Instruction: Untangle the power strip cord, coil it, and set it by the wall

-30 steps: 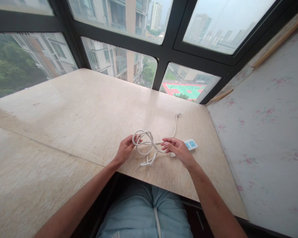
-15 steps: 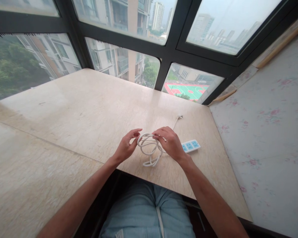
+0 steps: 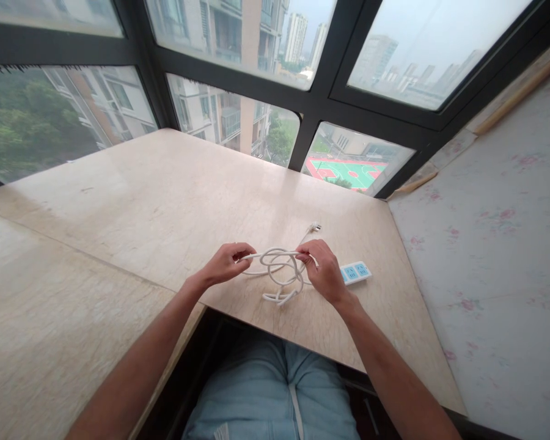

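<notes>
A white power cord (image 3: pixel 282 272) lies looped and tangled on the beige marble sill (image 3: pixel 165 201) near its front edge. My left hand (image 3: pixel 224 264) is closed, pinching a strand of the cord at the loops' left side. My right hand (image 3: pixel 323 269) is closed on the cord at the right side, and a strand runs taut between the two hands. The cord's plug (image 3: pixel 315 227) rests just beyond my right hand. A white power strip with blue sockets (image 3: pixel 356 272) lies flat to the right of that hand.
Dark-framed windows (image 3: pixel 311 107) close off the far edge of the sill. A floral-patterned surface (image 3: pixel 495 244) borders the sill on the right. My legs in light jeans (image 3: pixel 275 391) sit below the front edge.
My left hand has shifted left and closed on a strand, drawing the cord out. My right hand stays on the loops. The plug has slid nearer to my right hand.
</notes>
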`<act>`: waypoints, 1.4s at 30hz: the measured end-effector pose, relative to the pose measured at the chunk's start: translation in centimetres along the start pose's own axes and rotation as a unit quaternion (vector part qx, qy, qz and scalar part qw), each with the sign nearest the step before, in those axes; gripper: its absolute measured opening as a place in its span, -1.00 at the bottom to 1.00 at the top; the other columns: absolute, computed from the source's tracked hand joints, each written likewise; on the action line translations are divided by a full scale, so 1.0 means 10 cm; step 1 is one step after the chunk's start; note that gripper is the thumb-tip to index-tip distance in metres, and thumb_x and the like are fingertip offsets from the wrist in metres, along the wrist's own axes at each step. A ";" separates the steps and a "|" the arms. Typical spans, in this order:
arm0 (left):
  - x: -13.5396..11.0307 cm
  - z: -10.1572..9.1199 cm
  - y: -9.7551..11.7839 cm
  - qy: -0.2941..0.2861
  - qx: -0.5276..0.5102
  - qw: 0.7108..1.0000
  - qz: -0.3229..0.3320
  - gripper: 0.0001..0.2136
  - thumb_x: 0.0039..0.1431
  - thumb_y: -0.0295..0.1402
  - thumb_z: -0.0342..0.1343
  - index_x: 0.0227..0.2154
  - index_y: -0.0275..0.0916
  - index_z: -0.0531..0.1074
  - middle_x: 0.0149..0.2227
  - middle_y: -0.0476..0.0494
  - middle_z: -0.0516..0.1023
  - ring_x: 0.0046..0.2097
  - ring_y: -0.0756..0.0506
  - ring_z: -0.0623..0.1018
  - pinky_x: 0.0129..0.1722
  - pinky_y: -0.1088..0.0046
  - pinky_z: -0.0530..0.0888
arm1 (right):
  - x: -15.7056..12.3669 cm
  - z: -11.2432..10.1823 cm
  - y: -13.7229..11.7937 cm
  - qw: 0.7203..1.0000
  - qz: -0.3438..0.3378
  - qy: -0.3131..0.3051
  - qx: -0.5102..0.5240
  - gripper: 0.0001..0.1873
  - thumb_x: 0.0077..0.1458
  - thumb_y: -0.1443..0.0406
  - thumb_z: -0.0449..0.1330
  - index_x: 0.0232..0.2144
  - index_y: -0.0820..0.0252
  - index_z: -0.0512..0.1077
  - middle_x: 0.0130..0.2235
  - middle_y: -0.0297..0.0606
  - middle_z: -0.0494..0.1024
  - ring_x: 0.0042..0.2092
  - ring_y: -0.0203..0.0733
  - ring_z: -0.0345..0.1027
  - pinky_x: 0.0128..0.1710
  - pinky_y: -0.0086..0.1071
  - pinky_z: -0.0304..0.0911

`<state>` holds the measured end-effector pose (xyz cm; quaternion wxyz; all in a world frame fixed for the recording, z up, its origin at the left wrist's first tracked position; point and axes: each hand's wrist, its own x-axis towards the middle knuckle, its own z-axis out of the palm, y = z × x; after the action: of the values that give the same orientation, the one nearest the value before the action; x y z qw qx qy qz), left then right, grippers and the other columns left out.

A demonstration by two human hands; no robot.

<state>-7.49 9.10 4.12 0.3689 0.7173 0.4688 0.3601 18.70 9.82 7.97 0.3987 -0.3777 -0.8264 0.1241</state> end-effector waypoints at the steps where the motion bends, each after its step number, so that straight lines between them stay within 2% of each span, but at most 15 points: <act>1: 0.00 -0.03 -0.02 -0.033 -0.028 0.999 -0.026 -0.84 0.11 -0.30 0.10 -0.41 -0.29 0.48 -0.51 -0.02 0.42 -0.45 0.02 0.35 -0.44 0.50 0.27 | -0.01 0.00 0.02 1.000 0.012 0.011 0.005 -0.88 0.23 0.32 0.10 -0.36 0.15 0.40 -0.35 -0.22 0.47 -0.25 -0.12 0.30 -0.22 -0.25 0.21; 4: -0.02 -0.10 -0.07 -0.104 -0.126 0.984 -0.066 -0.71 0.17 -0.18 0.08 -0.53 -0.30 0.42 -0.49 -0.08 0.48 -0.38 -0.02 0.44 -0.33 0.46 0.35 | -0.04 0.00 0.08 0.996 0.069 0.044 0.025 -0.89 0.21 0.29 0.11 -0.37 0.14 0.38 -0.35 -0.25 0.45 -0.26 -0.13 0.31 -0.22 -0.26 0.22; 6: -0.03 -0.12 -0.10 -0.111 -0.156 0.979 -0.074 -0.71 0.13 -0.17 0.13 -0.53 -0.30 0.40 -0.48 -0.09 0.48 -0.36 -0.02 0.46 -0.32 0.45 0.36 | -0.06 0.00 0.12 0.992 0.109 0.049 0.049 -0.88 0.20 0.25 0.12 -0.37 0.14 0.38 -0.35 -0.27 0.44 -0.26 -0.15 0.32 -0.22 -0.27 0.23; 8: -0.02 -0.12 -0.12 -0.095 -0.168 0.978 -0.072 -0.75 0.07 -0.19 0.20 -0.45 -0.30 0.41 -0.50 -0.03 0.42 -0.42 0.01 0.41 -0.39 0.49 0.34 | -0.09 0.00 0.15 0.985 0.145 0.045 0.083 -0.86 0.20 0.21 0.12 -0.35 0.15 0.37 -0.35 -0.28 0.45 -0.27 -0.16 0.33 -0.23 -0.29 0.24; 12: 0.00 -0.13 -0.09 0.012 -0.154 0.988 -0.007 -0.71 0.04 -0.23 0.22 -0.21 -0.29 0.43 -0.52 0.07 0.27 -0.47 0.06 0.30 -0.47 0.53 0.28 | -0.16 0.02 0.21 0.966 0.209 0.056 0.143 -0.79 0.19 0.13 0.13 -0.33 0.16 0.37 -0.37 -0.29 0.47 -0.30 -0.19 0.36 -0.31 -0.35 0.24; 15: 0.02 -0.20 0.00 0.112 -0.046 0.991 0.055 -0.75 0.09 -0.33 0.16 -0.16 -0.29 0.45 -0.49 0.05 0.29 -0.47 0.06 0.28 -0.46 0.52 0.28 | -0.21 0.02 0.24 0.954 0.230 0.062 0.182 -0.76 0.17 0.10 0.15 -0.32 0.16 0.37 -0.38 -0.29 0.50 -0.32 -0.20 0.38 -0.30 -0.34 0.25; 19: 0.04 -0.33 0.08 0.188 0.140 0.962 0.141 -0.83 0.12 -0.47 0.07 -0.23 -0.26 0.50 -0.46 0.01 0.32 -0.48 0.06 0.29 -0.46 0.53 0.29 | -0.27 -0.03 0.32 0.937 0.249 0.088 0.229 -0.75 0.14 0.09 0.19 -0.32 0.15 0.36 -0.42 -0.29 0.53 -0.32 -0.19 0.42 -0.23 -0.30 0.30; 21: 0.04 -0.39 0.06 0.234 0.189 0.942 0.149 -0.83 0.14 -0.49 0.05 -0.25 -0.27 0.50 -0.45 -0.01 0.34 -0.48 0.06 0.30 -0.46 0.53 0.31 | -0.32 -0.07 0.39 0.924 0.264 0.119 0.249 -0.74 0.14 0.09 0.20 -0.32 0.15 0.36 -0.42 -0.31 0.53 -0.31 -0.19 0.44 -0.18 -0.26 0.32; 27: 0.03 -0.54 -0.08 0.396 0.273 0.873 0.079 -0.87 0.12 -0.40 0.15 -0.26 -0.26 0.50 -0.44 -0.03 0.40 -0.47 0.03 0.35 -0.41 0.48 0.36 | -0.43 -0.19 0.55 0.880 0.301 0.180 0.320 -0.68 0.03 0.07 0.29 -0.34 0.16 0.38 -0.45 -0.36 0.52 -0.30 -0.20 0.45 -0.06 -0.13 0.34; 30: 0.02 -0.60 -0.11 0.451 0.272 0.849 0.027 -0.78 0.05 -0.27 0.24 -0.25 -0.25 0.49 -0.39 -0.06 0.46 -0.41 0.00 0.44 -0.34 0.44 0.41 | -0.45 -0.21 0.56 0.864 0.311 0.192 0.347 -0.65 -0.03 0.05 0.33 -0.36 0.16 0.39 -0.48 -0.38 0.51 -0.34 -0.22 0.45 -0.04 -0.09 0.35; 35: -0.03 -0.72 -0.14 0.482 0.203 0.851 -0.044 -0.63 -0.01 -0.12 0.28 -0.21 -0.24 0.44 -0.39 -0.05 0.51 -0.34 -0.05 0.53 -0.29 0.42 0.46 | -0.46 -0.23 0.54 0.847 0.314 0.197 0.381 -0.65 -0.08 0.07 0.38 -0.38 0.16 0.40 -0.46 -0.37 0.53 -0.34 -0.24 0.45 0.02 -0.04 0.33; 42: -0.08 -0.82 -0.17 0.502 0.192 0.839 -0.086 -0.67 0.02 -0.11 0.24 -0.24 -0.24 0.44 -0.52 0.02 0.44 -0.47 -0.03 0.48 -0.38 0.45 0.40 | -0.53 -0.25 0.63 0.815 0.325 0.227 0.422 -0.66 -0.10 0.08 0.40 -0.41 0.17 0.42 -0.42 -0.36 0.53 -0.29 -0.22 0.47 0.08 0.04 0.29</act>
<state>-15.46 10.44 6.39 -0.0320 0.4516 0.7093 0.5404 26.01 10.04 3.37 0.6316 -0.4368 -0.4079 0.4939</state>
